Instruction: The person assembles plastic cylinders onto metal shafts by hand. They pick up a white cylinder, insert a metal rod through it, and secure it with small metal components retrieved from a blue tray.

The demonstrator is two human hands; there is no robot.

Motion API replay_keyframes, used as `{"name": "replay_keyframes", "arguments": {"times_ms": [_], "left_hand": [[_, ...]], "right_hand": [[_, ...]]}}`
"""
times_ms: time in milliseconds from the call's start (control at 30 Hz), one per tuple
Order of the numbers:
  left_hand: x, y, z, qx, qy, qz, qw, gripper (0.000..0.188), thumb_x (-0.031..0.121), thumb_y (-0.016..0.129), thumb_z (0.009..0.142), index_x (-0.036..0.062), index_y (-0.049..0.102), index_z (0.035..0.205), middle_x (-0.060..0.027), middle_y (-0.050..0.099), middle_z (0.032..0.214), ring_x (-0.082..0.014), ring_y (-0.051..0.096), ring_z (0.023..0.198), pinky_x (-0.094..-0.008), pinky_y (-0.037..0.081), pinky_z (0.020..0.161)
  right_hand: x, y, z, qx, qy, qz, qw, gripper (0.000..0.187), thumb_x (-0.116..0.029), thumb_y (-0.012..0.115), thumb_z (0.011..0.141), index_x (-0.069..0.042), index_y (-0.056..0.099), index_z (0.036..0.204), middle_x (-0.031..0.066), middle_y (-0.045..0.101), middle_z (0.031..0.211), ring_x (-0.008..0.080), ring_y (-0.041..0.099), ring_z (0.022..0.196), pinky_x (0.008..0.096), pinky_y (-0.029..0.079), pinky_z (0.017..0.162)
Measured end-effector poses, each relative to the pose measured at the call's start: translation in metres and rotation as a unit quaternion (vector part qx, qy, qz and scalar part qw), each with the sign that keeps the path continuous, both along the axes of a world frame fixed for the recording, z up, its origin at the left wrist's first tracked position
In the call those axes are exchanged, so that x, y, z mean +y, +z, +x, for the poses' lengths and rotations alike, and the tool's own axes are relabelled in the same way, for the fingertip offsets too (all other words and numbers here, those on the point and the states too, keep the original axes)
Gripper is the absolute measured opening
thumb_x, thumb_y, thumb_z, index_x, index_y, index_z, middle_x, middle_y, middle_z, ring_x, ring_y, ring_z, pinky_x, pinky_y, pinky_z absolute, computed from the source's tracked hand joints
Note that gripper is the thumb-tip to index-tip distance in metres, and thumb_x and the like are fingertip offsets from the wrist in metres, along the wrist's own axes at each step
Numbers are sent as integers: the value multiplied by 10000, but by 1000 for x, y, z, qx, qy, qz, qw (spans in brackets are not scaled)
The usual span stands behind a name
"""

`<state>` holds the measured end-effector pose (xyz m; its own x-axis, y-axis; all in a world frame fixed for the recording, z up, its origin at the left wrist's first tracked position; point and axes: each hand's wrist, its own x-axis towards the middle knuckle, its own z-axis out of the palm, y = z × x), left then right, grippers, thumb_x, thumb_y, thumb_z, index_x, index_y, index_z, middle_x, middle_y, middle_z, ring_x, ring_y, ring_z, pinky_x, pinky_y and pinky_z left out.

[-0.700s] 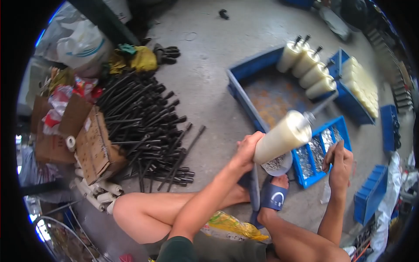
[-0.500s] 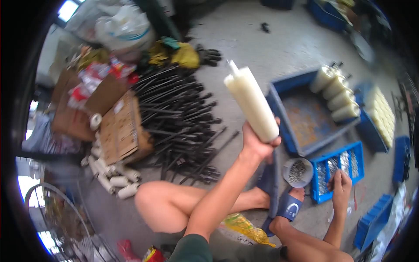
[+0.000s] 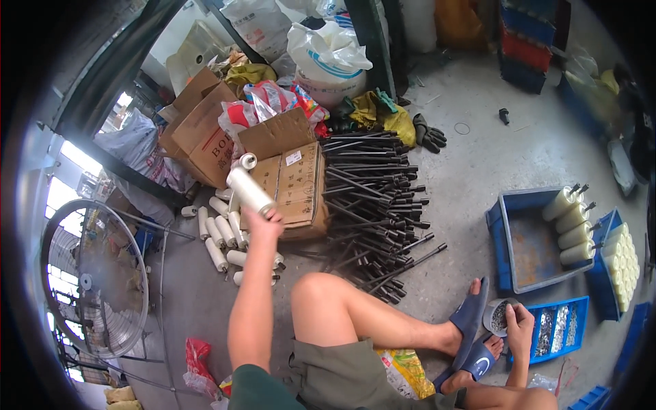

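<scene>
My left hand (image 3: pixel 265 223) is closed around the lower end of a white cylindrical roller (image 3: pixel 250 191), holding it tilted in front of a cardboard box (image 3: pixel 290 188). Several similar white rollers (image 3: pixel 217 236) lie on the floor just below and left of that hand. On the right, my right hand (image 3: pixel 520 329) is at the rim of a small round bowl (image 3: pixel 493 317) of tiny metal parts. Its fingers are curled together, and what they hold, if anything, is hidden. Beside it lies a blue divided tray (image 3: pixel 581 328) with small metal pieces in its compartments.
Many black rods (image 3: pixel 369 198) are heaped right of the box. A blue crate (image 3: pixel 506 236) holds several upright white rollers (image 3: pixel 572 225); another blue bin (image 3: pixel 615 301) is packed with them. A large fan (image 3: pixel 92 280) stands at left. Sacks (image 3: pixel 331 72) and gloves (image 3: pixel 429 133) lie at the back.
My left hand has carried the roller left, from near the blue crate to the cardboard box. My right hand has moved from the divided tray to the bowl. The view has turned left.
</scene>
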<state>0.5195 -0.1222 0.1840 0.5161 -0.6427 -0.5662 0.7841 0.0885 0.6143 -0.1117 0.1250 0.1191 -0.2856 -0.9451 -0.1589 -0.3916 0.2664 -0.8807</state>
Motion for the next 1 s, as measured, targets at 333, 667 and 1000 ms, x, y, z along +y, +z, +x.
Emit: {"name": "replay_keyframes", "arguments": {"times_ms": [333,667,1000], "left_hand": [[-25,-48,127,-384,-108,109,910,570,458,587,1063,34,489,1432,-172,666,1231,-278,700,880,-355,585,691],[-114,-73,-6,-744,-305,100,586,439,339,699,971,-60,745,1147,-204,785,1065,-261,733,993,-385,549,911],[-60,-35,-289,-745,-376,-203,512,204,188,685,1017,30,776,1109,-137,779,1015,-239,724,886,-365,574,808]], "right_hand": [[-1,27,42,32,56,3,998,181,-85,707,975,56,679,865,87,670,661,113,605,600,303,491,587],[4,40,44,54,83,93,991,198,-150,729,985,35,706,918,149,715,727,216,694,636,366,543,613],[-44,27,-34,122,-79,-67,987,287,-216,773,939,-7,678,1111,111,691,929,188,663,825,339,543,752]]}}
